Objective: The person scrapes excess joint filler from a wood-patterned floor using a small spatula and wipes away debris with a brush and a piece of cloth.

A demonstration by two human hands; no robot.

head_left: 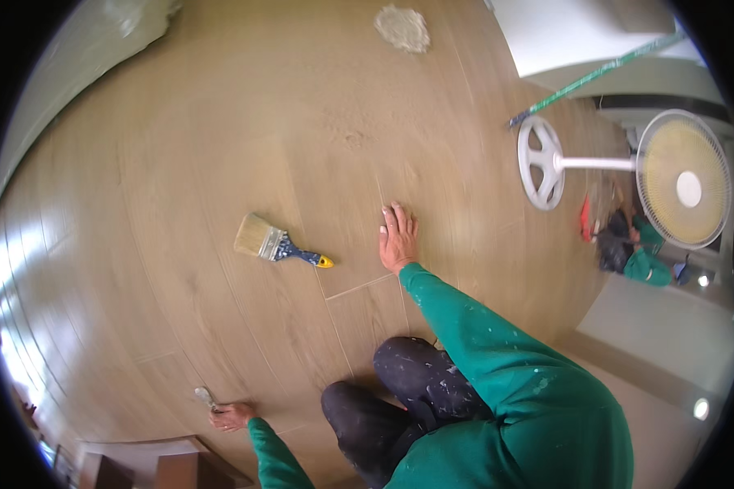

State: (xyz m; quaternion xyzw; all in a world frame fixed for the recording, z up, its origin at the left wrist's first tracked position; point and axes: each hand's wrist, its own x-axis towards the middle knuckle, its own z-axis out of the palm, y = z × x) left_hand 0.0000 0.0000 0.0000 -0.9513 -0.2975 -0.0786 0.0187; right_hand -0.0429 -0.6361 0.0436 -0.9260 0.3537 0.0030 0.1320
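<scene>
I kneel on a wood-look plank floor in paint-spattered dark trousers. My right hand rests on the boards with fingers spread, holding nothing. To its left lies a wide paintbrush with pale bristles, a metal band and a blue, yellow-tipped handle, not touched by either hand. My left hand is down at the lower left, closed on a small pale-headed tool; I cannot tell whether it is a brush or a scraper.
A white standing fan and a green pole are at the right. Behind them is a person in green and dark clothing. A pale rough patch lies at the top. Brown wooden steps or furniture edge the lower left.
</scene>
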